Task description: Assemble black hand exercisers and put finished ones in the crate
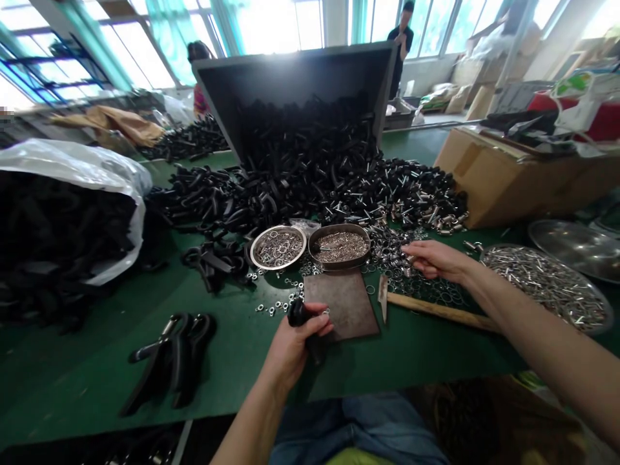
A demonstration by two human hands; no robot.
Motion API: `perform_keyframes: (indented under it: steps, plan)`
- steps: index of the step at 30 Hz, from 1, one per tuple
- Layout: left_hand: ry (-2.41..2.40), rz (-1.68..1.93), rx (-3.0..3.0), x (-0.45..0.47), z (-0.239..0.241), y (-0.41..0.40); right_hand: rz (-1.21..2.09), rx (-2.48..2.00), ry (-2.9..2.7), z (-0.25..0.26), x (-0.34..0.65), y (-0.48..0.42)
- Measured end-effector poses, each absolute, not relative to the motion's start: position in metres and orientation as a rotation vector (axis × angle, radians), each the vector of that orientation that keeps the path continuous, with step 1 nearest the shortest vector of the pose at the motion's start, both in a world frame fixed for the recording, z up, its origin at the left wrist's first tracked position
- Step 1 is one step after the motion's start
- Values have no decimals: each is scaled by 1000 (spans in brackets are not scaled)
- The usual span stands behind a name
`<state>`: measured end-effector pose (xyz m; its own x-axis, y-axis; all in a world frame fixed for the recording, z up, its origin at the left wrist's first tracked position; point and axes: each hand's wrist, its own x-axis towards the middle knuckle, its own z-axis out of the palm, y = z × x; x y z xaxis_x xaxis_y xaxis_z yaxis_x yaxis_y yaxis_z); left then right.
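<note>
My left hand (pixel 295 339) is closed around a black plastic handle (pixel 298 313), held over the left edge of a flat metal plate (pixel 343 303). A small shiny ring shows at its fingertips. Out to the right, my right hand (pixel 433 258) has its fingers pinched together at a heap of metal rings and fittings (pixel 387 248); whatever sits between them is too small to make out. Below that hand a hammer (pixel 436 310) lies with its head beside the plate. Small nuts (pixel 278 307) are scattered left of the plate.
Behind the plate stand a round bowl of rings (pixel 254 252) and an oval tin of small pins (pixel 339 263). A tipped grey bin (pixel 387 84) spills black handles. Assembled black pieces (pixel 177 361) lie left; a metal-parts tray (pixel 600 303) and cardboard box (pixel 489 174) are right. Two people are beyond.
</note>
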<state>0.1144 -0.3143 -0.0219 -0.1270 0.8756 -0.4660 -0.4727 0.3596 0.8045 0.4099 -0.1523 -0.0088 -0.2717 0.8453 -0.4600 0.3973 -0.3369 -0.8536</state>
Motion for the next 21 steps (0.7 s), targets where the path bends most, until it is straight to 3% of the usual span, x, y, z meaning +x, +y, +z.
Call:
perform_keyframes:
  steps: [7, 13, 21]
  plan:
    - [1126, 1222, 435, 130, -26, -320, 855, -1557, -1658, -14, 401, -171]
    - [1112, 1264, 385, 137, -26, -319, 1120, -1242, -1072, -39, 385, -173]
    - [1087, 1298, 301, 147, -27, -316, 1432, -1087, -1015, -20, 342, -205]
